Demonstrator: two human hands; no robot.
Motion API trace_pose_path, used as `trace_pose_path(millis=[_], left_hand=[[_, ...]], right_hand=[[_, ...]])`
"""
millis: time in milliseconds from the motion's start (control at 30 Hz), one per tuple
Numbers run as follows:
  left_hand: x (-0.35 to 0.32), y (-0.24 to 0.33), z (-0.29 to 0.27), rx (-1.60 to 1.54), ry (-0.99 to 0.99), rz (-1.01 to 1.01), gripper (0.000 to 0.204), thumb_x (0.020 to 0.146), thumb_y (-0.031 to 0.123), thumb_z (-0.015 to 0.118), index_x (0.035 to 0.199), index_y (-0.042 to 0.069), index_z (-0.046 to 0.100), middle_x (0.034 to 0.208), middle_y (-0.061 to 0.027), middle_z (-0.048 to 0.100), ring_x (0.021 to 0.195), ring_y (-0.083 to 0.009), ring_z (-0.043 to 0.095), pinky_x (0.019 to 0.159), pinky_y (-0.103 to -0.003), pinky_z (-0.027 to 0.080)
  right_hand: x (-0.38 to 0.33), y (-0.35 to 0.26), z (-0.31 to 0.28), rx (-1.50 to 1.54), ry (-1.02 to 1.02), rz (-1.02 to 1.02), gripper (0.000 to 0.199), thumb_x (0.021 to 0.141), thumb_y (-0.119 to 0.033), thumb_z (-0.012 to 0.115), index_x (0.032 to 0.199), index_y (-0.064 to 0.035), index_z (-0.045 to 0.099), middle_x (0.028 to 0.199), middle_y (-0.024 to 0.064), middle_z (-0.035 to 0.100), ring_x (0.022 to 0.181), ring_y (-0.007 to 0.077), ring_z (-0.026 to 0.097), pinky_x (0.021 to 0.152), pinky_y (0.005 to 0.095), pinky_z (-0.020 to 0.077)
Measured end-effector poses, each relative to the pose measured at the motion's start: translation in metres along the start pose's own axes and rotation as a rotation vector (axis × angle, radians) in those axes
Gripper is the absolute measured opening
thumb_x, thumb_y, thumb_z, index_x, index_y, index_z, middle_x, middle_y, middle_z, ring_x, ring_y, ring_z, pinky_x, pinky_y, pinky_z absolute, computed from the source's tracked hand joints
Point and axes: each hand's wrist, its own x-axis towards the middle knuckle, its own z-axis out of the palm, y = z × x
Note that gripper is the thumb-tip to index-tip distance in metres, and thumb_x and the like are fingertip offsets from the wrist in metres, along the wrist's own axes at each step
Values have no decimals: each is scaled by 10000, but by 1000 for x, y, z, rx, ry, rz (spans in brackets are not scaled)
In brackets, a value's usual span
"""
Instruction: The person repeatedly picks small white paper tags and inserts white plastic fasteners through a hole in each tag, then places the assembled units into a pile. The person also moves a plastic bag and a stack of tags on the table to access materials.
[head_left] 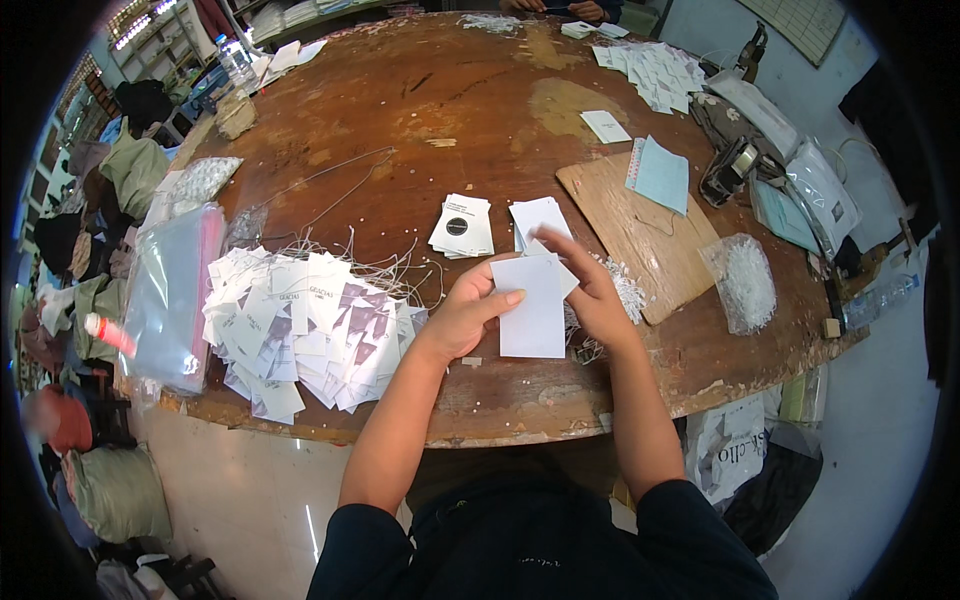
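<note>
The person's left hand (pixel 468 312) pinches a blank white card (pixel 533 305) by its left edge, thumb on top and fingers curled under, holding it just above the wooden table (pixel 420 110) near the front rim; the right hand (pixel 592 290) is behind the card's right side, fingers pressed together and reaching up over its top corner toward a second card, though whether it grips anything can't be told from this view. Risks, judged from the layout: the card is held by one thin edge only, so a loose pinch could let it flip or drop onto the table or past the near rim onto the floor, esp. since the hands work close to that edge. The pile of strung tags (pixel 300 325) sits just left of the left wrist w/ loose white strings (pixel 385 265) trailing toward the hands; a sweep leftward could snag a string and drag tags off, as part of the pile already overhangs the rim. The heap of small white fasteners (pixel 620 290) lies right under the right hand and could scatter. Room: open bare wood ahead, between the small stack of tags w/ a black dot (pixel 462 226) and the far side; right is hemmed by the wooden board (pixel 640 230) and the clear bag of fasteners (pixel 748 282); left by the plastic bag (pixel 170 295).
</note>
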Motion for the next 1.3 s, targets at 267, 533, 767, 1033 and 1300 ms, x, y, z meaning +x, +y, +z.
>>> trace_pose_path(millis=[267, 533, 767, 1033, 1300], left_hand=[[0, 0, -3, 49, 6, -27, 477, 892, 47, 633, 1340, -18, 486, 1214, -83, 614, 1104, -141, 592, 988, -323, 471], [0, 1, -5, 205, -10, 0, 499, 903, 68, 647, 1362, -7, 467, 1229, -72, 603, 1127, -129, 567, 985, -312, 460], [3, -4, 2, 396, 126, 134, 475, 931, 133, 631, 1354, -8, 469, 1232, -84, 593, 1115, -127, 545, 979, -295, 433], [7, -10, 3, 460, 173, 172, 484, 938, 138, 632, 1364, -10, 456, 1242, -115, 588, 1137, -136, 534, 973, -294, 433], [7, -8, 7, 496, 188, 171, 487, 937, 117, 638, 1369, -8, 450, 1246, -124, 587, 1132, -141, 545, 967, -288, 442]], right_hand=[[2, -3, 4, 112, 18, 209, 188, 880, -6, 596, 1059, 36, 634, 988, 66, 648, 898, 143, 594, 810, 280, 473], [0, 0, -8, 1, -127, 217, 112, 944, -77, 560, 929, 4, 636, 981, 35, 633, 982, 113, 575, 871, 286, 463], [6, 16, -19, 687, 376, -97, 140, 942, -72, 538, 804, -57, 559, 838, 59, 584, 941, 198, 593, 905, 346, 462], [-6, -1, 4, 208, 308, 66, 17, 946, -32, 592, 934, -23, 584, 853, 51, 646, 747, 86, 583, 672, 217, 464], [-3, -5, 10, -45, 322, 46, 101, 967, -79, 597, 1009, 13, 606, 862, 52, 675, 681, 62, 551, 612, 203, 447]])
